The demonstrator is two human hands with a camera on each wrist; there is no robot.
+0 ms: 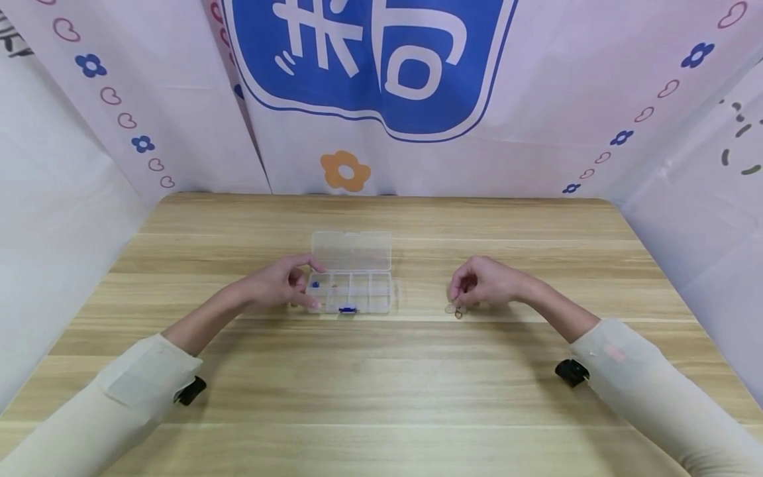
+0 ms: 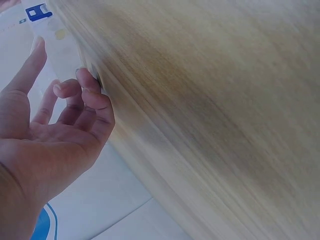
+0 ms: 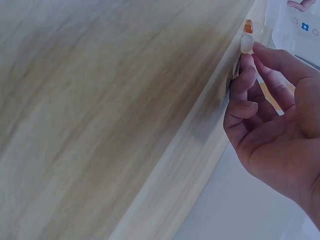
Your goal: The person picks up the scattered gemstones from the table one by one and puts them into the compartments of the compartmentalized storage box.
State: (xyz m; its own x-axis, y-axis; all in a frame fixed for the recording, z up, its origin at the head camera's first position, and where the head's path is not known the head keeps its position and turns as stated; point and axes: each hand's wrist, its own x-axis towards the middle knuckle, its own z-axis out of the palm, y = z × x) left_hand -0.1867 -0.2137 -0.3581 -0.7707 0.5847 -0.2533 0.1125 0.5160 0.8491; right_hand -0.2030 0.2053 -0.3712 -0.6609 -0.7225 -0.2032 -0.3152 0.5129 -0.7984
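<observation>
A clear plastic compartment box [image 1: 380, 311] stands on the table with its lid [image 1: 352, 250] laid back behind it. My left hand [image 1: 280, 283] holds the box at its left end, index finger at the back corner and thumb at the front edge. A small blue piece [image 1: 316, 284] lies in a left compartment; the blue latch [image 1: 348, 309] is at the front. To the right of the box, my right hand [image 1: 485, 281] pinches at a small pale oval piece [image 3: 247, 43] with thumb and index fingertips. An orange ring-like piece [image 1: 458, 315] lies right beside the fingertips.
The wooden table [image 1: 381, 391] runs to a white printed cloth [image 1: 298, 152] at the back, with more cloth at both sides. Another pale piece [image 1: 450, 308] lies by the right fingertips. Dark wrist devices [image 1: 571, 373] hang under both sleeves.
</observation>
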